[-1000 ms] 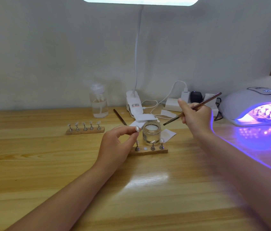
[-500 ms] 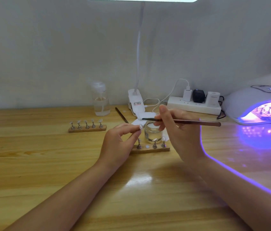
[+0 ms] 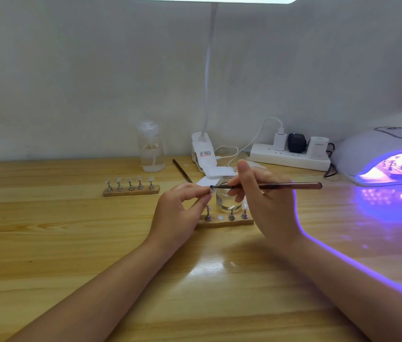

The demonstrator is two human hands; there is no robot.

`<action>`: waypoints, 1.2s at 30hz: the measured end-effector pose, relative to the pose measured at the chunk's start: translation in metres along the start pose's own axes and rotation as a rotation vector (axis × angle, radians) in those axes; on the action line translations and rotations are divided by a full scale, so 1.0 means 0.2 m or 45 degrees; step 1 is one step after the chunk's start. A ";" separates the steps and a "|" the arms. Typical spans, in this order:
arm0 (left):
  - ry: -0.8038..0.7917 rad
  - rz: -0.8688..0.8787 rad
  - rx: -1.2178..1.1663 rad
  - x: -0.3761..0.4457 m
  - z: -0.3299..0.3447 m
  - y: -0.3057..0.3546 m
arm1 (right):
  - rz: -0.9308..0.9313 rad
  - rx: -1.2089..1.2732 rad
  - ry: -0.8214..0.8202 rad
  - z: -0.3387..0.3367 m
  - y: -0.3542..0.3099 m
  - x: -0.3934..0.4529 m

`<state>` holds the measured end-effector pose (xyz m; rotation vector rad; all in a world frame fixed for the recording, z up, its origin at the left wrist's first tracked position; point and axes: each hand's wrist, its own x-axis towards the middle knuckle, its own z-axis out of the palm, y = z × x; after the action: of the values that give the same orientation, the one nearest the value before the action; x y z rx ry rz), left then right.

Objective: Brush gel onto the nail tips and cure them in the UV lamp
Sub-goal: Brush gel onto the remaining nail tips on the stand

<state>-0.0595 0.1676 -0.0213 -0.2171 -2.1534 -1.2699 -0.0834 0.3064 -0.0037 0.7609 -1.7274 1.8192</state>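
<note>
My left hand pinches a small clear nail tip between thumb and forefinger, above a wooden holder with three metal stands. My right hand holds a thin brown brush lying level, its dark tip touching the nail tip. A small glass jar stands just behind the holder, partly hidden by my fingers. At the far right the white UV lamp glows purple, with another holder of tips inside.
A second wooden holder with several nail tips sits to the left. A clear pump bottle, a clip lamp base, white pads, a spare brush and a power strip line the back of the wooden table.
My right hand has swung the brush from pointing up-right to lying level and brought its tip left onto the nail tip. My left hand has kept its pinch.
</note>
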 end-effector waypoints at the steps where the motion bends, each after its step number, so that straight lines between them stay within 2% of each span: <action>1: 0.001 -0.001 0.004 0.00 0.00 0.00 | 0.004 -0.006 0.003 0.00 0.00 0.00; 10: -0.005 -0.007 0.001 0.00 0.00 0.00 | 0.072 0.038 0.066 -0.01 -0.01 0.00; 17: -0.001 -0.011 0.013 0.00 0.00 0.00 | 0.055 -0.034 0.016 0.01 0.00 0.00; 27: -0.001 -0.020 0.003 0.00 0.00 0.00 | 0.095 0.035 0.132 -0.01 0.00 -0.01; 36: -0.006 -0.026 -0.002 0.00 0.00 0.00 | 0.055 -0.038 0.018 0.01 0.00 0.00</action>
<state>-0.0591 0.1675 -0.0219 -0.1992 -2.1642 -1.2840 -0.0837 0.3051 -0.0042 0.7020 -1.7707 1.8190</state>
